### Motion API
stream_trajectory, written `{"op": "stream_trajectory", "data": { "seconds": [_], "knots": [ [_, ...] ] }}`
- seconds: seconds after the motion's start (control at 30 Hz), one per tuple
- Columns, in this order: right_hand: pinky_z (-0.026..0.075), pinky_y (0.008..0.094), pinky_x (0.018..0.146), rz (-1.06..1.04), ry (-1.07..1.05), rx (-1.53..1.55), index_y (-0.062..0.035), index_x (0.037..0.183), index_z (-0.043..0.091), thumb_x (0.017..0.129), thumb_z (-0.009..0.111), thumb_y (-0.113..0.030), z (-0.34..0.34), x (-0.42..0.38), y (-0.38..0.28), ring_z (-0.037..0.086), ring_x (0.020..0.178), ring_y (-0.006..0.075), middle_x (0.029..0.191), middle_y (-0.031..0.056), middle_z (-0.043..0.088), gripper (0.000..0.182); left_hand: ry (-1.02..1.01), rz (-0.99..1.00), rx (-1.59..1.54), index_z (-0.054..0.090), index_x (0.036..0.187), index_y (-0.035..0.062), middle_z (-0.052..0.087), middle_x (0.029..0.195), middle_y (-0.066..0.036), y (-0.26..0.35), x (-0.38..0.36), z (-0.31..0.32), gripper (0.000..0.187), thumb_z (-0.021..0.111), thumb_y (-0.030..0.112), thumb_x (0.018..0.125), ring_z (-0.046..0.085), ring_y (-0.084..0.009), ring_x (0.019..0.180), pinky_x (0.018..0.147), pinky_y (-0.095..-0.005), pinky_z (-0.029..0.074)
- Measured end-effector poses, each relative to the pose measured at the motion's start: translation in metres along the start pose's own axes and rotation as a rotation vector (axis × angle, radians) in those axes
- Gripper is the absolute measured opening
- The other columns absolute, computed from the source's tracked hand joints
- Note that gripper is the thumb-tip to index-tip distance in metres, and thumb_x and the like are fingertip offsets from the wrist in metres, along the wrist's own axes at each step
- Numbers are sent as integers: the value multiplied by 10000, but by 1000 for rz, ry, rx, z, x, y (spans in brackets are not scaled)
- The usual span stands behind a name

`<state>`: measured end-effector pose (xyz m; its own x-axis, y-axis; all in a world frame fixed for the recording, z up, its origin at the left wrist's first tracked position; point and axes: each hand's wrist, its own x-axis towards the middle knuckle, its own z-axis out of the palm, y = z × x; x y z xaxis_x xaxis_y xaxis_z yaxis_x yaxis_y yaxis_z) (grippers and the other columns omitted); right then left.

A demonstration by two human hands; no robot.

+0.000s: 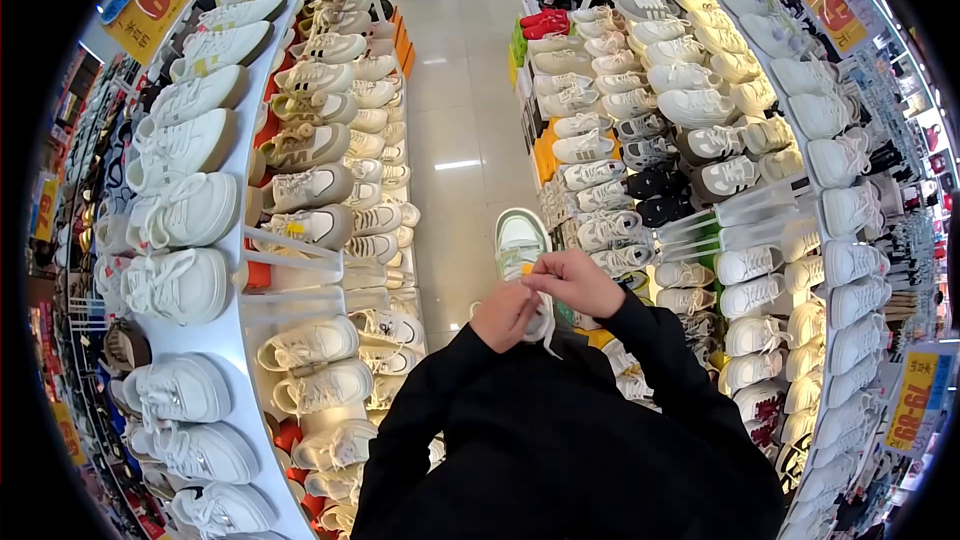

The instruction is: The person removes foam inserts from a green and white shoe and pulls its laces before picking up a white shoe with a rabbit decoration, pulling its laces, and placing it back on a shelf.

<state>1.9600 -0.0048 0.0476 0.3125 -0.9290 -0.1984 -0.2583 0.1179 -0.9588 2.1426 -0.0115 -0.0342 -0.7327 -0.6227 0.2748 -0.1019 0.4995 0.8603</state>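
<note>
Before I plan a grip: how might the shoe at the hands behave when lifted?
The shoe is probably fairly firm underneath, given the pale sole rim curving around its front. The lace will likely swing floppily, since an end hangs loose.

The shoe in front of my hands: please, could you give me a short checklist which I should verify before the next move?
1. Shoe in view: ok, its far end shows beyond the hands.
2. Left hand at the shoe: ok.
3. Right hand near the yellow tag: ok.
4. Firm grip on the tag: cannot tell, too small.
5. White lace tucked away: not ok, an end hangs below the hands.
6. Shoe well supported: cannot tell, hands and sleeves hide it.
</note>
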Motion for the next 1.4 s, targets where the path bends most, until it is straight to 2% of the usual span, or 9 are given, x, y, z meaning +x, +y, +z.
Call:
{"op": "stream_trajectory", "data": {
  "seconds": [0.07,0.17,0.53,0.73,1.0,1.07,1.2,1.27,1.4],
  "knots": [
    [460,248,693,74,-55,188,9,1077,593,951,546,-144,-4,8,8,571,782,84,879,25,637,204,164,-111,-111,594,944,16,600,900,-174,10,4,-10,136,482,87,915,570,-382,832,753,-446,449],
    [413,247,922,-10,-50,368,-23,1329,438,986,469,-143,3,12,22,516,1067,103,1141,58,569,365,107,-91,53,598,922,2,593,941,-167,5,9,-17,121,492,58,910,568,-360,888,777,-418,458],
    [464,249,809,65,-55,205,15,1148,588,998,440,-201,8,42,69,575,904,110,984,50,631,301,144,-33,194,663,963,10,621,982,-132,-7,15,-36,255,578,-63,735,598,-316,925,795,-359,489],
    [430,200,626,159,-122,362,-13,1227,574,952,485,-101,1,38,70,535,712,59,857,13,615,302,240,255,483,673,926,30,646,943,-85,-15,19,-39,269,634,-25,666,628,-273,861,750,-351,502],
    [430,197,545,163,-235,505,-39,1203,552,942,519,-100,-21,15,28,524,657,53,860,-1,582,271,380,428,382,684,888,15,669,917,-132,3,30,-43,224,668,-20,668,675,-279,787,638,-331,550],
    [450,219,544,159,-183,512,-19,1066,530,939,547,-86,-24,12,11,560,699,83,825,26,578,145,410,443,355,686,883,12,676,912,-135,9,34,-47,206,685,-19,680,683,-274,776,633,-324,556],
    [462,219,557,21,-105,454,-4,1039,536,936,543,-37,-29,7,-19,572,670,85,782,27,597,108,400,516,394,678,925,-47,670,948,-155,42,51,-75,212,654,-16,717,681,-291,838,685,-337,565],
    [479,220,670,-18,45,420,11,1014,552,894,588,13,-29,-1,-49,595,722,97,843,60,628,126,410,537,451,687,933,-29,676,950,-150,57,56,-89,239,658,-15,697,688,-275,821,675,-328,568],
    [460,273,777,-494,214,-116,-13,931,572,848,641,13,-36,-8,-93,589,868,135,939,66,624,111,423,596,548,691,915,-19,684,926,-142,103,70,-119,255,691,-4,661,695,-258,787,647,-307,571]
  ]
}}
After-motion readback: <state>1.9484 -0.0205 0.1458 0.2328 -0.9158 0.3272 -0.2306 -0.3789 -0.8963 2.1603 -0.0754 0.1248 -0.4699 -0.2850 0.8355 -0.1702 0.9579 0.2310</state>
